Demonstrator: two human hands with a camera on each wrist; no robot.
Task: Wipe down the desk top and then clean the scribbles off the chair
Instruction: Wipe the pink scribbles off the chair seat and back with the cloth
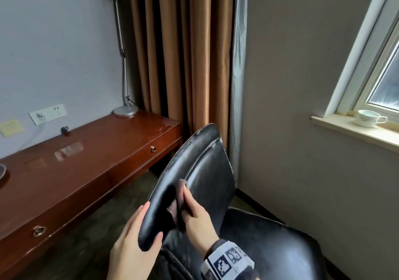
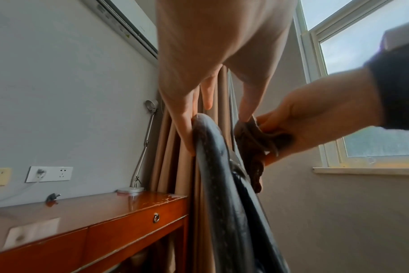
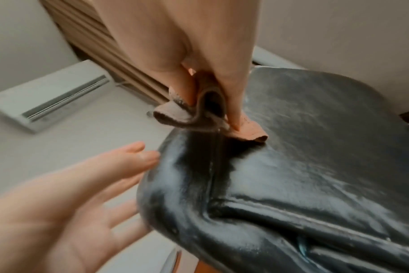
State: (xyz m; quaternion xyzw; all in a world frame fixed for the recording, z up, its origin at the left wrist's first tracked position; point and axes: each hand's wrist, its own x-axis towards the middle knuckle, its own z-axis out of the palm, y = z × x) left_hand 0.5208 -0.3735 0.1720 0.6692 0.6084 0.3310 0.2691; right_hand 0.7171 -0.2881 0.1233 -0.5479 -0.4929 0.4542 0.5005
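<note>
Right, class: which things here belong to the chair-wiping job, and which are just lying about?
In the job: chair, cloth, desk, left hand holding the chair, right hand pressing the cloth on it.
Lying about: lamp, cup on the windowsill, plug on the desk.

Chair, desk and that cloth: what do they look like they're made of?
The chair: black leather or imitation leather, I can't tell which; glossy, creased, with a stitched seam and pale scuffing. The desk: reddish-brown wood or veneer under glossy varnish; it shows reflections, and the far corner looks worn. The cloth: soft brownish fabric, matte, folding limply.
</note>
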